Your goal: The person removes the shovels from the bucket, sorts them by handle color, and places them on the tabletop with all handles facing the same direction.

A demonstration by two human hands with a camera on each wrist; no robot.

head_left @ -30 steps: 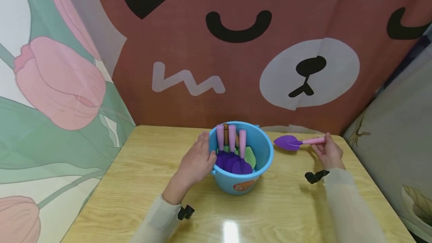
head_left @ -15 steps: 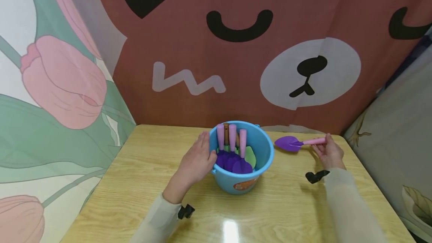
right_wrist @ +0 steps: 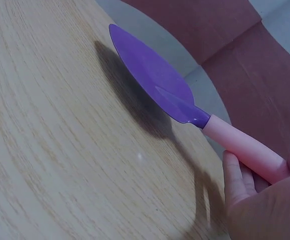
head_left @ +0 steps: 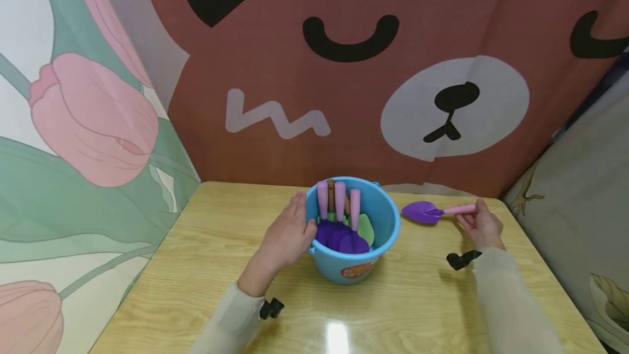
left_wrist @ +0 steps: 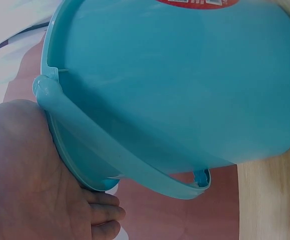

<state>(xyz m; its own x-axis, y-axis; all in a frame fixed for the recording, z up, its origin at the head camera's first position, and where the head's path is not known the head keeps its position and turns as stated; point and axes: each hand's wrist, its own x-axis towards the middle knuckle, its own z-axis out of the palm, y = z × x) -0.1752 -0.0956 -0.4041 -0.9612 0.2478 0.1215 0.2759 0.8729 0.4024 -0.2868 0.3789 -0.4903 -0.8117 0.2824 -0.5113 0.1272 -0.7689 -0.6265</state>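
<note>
A blue bucket (head_left: 344,269) stands upright on the wooden table. Inside it lean several purple trowels (head_left: 354,242) with pink handles, along with brown-handled tools (head_left: 331,196) and green pieces (head_left: 366,229). My left hand (head_left: 289,234) lies with straight fingers against the bucket's left rim; its palm touches the rim beside the lowered bucket handle (left_wrist: 119,155) in the left wrist view. My right hand (head_left: 482,227) pinches the pink handle of another purple trowel (head_left: 422,212) between thumb and fingers. In the right wrist view that trowel's blade (right_wrist: 152,75) is above the table, its shadow beneath.
The wooden table (head_left: 206,277) runs up to a brown bear-print curtain (head_left: 265,163) at the back. A tulip-print curtain (head_left: 88,124) hangs on the left and a pale curtain (head_left: 575,195) on the right.
Hardly anything differs. The view has shifted slightly, and my right hand with the trowel sits a touch lower and further right; my left hand stays at the bucket's rim.
</note>
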